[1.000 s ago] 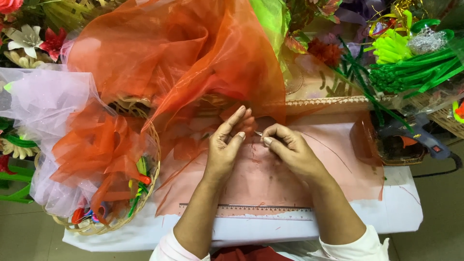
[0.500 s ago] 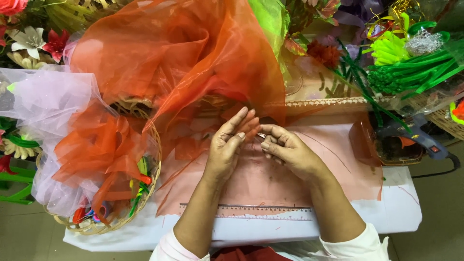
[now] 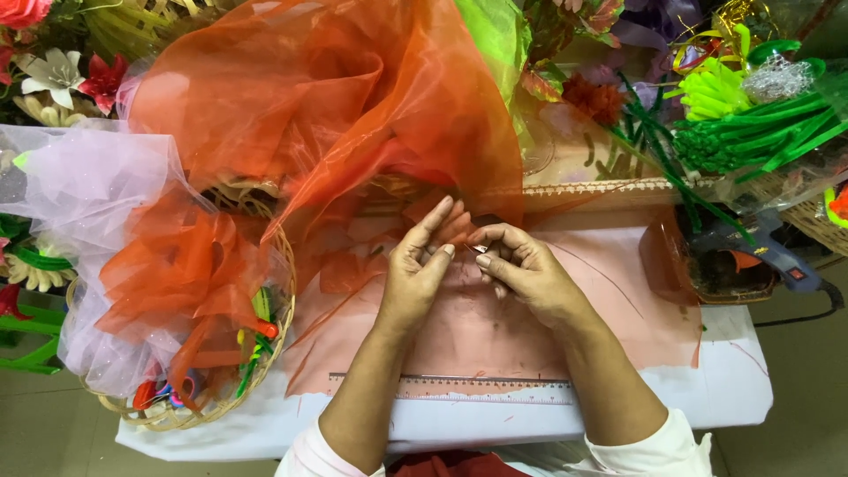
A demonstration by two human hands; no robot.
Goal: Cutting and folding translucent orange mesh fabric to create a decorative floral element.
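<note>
Hands barely shifted; right hand (image 3: 521,269) hides a tiny pinched object.

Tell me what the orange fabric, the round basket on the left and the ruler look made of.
Orange fabric: sheer organza-like mesh, glossy, see-through where it folds. Basket: woven wicker or cane, matte tan, visible weave along the rim. Ruler: probably clear plastic, since the pink sheet shows through it.

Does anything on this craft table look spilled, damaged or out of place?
Nothing stands out. Both hands, left and right, pinch orange fabric above the ruler; the basket stands upright.
</note>
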